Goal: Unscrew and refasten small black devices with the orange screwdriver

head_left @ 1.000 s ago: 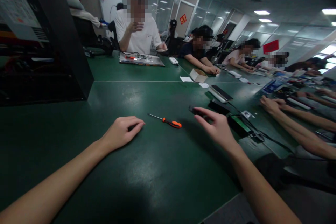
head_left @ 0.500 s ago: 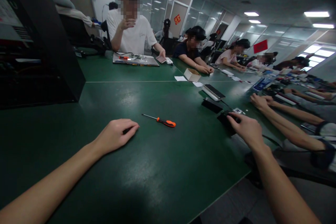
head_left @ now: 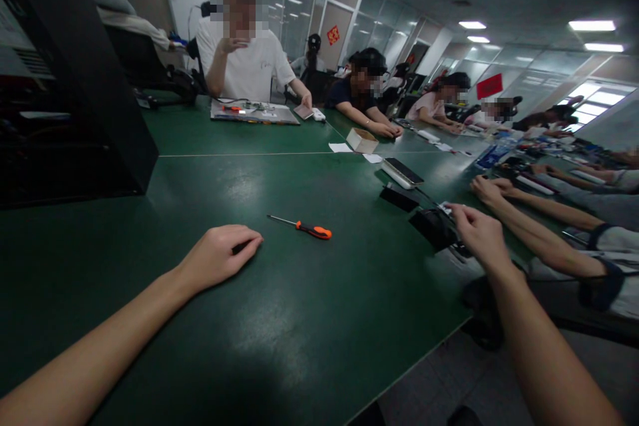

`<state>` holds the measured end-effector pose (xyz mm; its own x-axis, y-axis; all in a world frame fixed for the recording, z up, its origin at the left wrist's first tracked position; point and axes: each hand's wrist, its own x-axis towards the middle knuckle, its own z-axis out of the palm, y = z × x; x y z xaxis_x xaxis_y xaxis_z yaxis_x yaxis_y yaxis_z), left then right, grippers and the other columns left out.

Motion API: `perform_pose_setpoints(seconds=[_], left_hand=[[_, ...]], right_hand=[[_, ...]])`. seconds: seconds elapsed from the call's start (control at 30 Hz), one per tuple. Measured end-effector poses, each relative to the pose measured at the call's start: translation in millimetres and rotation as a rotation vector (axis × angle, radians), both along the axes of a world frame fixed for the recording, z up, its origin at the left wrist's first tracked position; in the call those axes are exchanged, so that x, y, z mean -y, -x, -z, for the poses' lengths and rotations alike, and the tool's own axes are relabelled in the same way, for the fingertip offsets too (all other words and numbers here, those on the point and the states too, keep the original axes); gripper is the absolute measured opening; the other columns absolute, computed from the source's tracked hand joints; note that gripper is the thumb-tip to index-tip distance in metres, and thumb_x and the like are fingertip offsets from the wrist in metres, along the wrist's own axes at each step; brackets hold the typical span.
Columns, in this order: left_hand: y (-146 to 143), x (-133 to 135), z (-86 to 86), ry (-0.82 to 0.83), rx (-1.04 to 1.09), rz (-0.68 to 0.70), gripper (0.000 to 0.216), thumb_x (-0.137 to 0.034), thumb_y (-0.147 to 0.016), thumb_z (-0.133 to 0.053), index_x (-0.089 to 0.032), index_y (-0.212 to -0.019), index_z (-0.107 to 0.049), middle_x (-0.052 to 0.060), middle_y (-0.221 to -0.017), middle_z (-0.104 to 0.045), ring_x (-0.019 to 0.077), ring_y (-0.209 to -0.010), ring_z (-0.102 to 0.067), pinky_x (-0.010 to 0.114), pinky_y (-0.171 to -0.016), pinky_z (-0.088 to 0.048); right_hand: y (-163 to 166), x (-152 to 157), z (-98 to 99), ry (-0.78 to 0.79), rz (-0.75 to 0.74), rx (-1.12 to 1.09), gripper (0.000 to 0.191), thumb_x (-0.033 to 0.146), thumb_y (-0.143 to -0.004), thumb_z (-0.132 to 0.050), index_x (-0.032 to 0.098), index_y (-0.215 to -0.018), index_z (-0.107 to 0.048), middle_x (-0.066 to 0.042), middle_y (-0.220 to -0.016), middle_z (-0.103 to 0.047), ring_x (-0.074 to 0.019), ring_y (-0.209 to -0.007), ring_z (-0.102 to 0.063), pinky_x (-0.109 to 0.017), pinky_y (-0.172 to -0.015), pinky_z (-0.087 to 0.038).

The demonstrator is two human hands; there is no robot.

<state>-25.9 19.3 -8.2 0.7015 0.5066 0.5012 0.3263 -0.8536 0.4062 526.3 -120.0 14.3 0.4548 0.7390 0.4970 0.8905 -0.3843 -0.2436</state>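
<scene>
My left hand (head_left: 219, 256) rests on the green table (head_left: 299, 319), fingers curled over a small dark thing (head_left: 239, 247) that I cannot make out. To its right, a small screwdriver with an orange handle (head_left: 312, 231) lies loose on the table. My right hand (head_left: 480, 233) is out at the table's right edge, its fingers closed on a black device (head_left: 433, 226) with a cable attached.
A tall black cabinet (head_left: 74, 80) stands at the left. A small black box (head_left: 398, 196), a phone on a white block (head_left: 402, 173) and a cardboard box (head_left: 362, 140) lie beyond my right hand. A neighbour's forearms (head_left: 529, 216) rest at right. Other people sit across the table.
My right hand moved right, from the middle of the table near the screwdriver to the black device at the edge, and closed on it. My left hand stayed put.
</scene>
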Motion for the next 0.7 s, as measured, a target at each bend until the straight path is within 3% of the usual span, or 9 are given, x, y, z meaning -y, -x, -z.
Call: perform_pose_setpoints(seconds=[0.13,0.23,0.37,0.5,0.7], left_hand=[[-0.2,-0.3,-0.2,0.004,-0.005,-0.004,0.026,-0.031,-0.099,-0.054,-0.018,-0.096,-0.077,0.004,-0.090,-0.078,0.0175,-0.079,-0.073,0.026,-0.072,-0.057],[0.1,-0.8,-0.6,0.011,-0.009,0.000,0.027,-0.033,-0.099,-0.054,-0.018,-0.097,-0.077,0.004,-0.091,-0.078,0.0180,-0.080,-0.074,0.026,-0.073,-0.057],[-0.2,-1.5,-0.5,0.005,-0.006,-0.001,0.028,-0.034,-0.098,-0.054,-0.019,-0.097,-0.077,0.004,-0.090,-0.078,0.0181,-0.079,-0.074,0.026,-0.072,-0.057],[-0.6,-2.2,0.2,0.003,-0.005,-0.002,0.027,-0.034,-0.098,-0.054,-0.020,-0.096,-0.077,0.004,-0.090,-0.079,0.0183,-0.079,-0.074,0.027,-0.074,-0.057],[-0.1,-2.1,-0.2,0.000,-0.019,0.011,0.028,-0.034,-0.099,-0.053,-0.019,-0.097,-0.076,0.004,-0.090,-0.078,0.0180,-0.079,-0.074,0.027,-0.074,-0.057]], right_hand=[[-21.9,-3.8,-40.8,0.010,-0.059,-0.001,0.053,0.053,-0.096,-0.043,0.013,-0.107,-0.076,-0.019,-0.092,-0.076,-0.0310,-0.081,-0.067,-0.039,-0.070,-0.046],[-26.6,-12.9,-51.3,0.068,-0.170,0.024,0.043,0.052,-0.093,-0.050,0.018,-0.092,-0.076,-0.018,-0.098,-0.076,-0.0313,-0.092,-0.066,-0.039,-0.080,-0.046],[-21.0,-28.2,-33.8,0.167,-0.330,0.029,0.043,0.052,-0.093,-0.046,0.021,-0.078,-0.071,-0.012,-0.089,-0.076,-0.0247,-0.081,-0.067,-0.035,-0.076,-0.048],[-18.0,-38.9,-11.9,0.205,-0.394,0.055,0.047,0.054,-0.093,-0.042,0.021,-0.073,-0.068,-0.009,-0.076,-0.072,-0.0215,-0.068,-0.065,-0.032,-0.065,-0.047],[-16.9,-42.0,0.1,0.184,-0.442,0.154,0.040,0.051,-0.093,-0.049,0.019,-0.084,-0.071,-0.013,-0.095,-0.070,-0.0245,-0.087,-0.064,-0.035,-0.081,-0.049]])
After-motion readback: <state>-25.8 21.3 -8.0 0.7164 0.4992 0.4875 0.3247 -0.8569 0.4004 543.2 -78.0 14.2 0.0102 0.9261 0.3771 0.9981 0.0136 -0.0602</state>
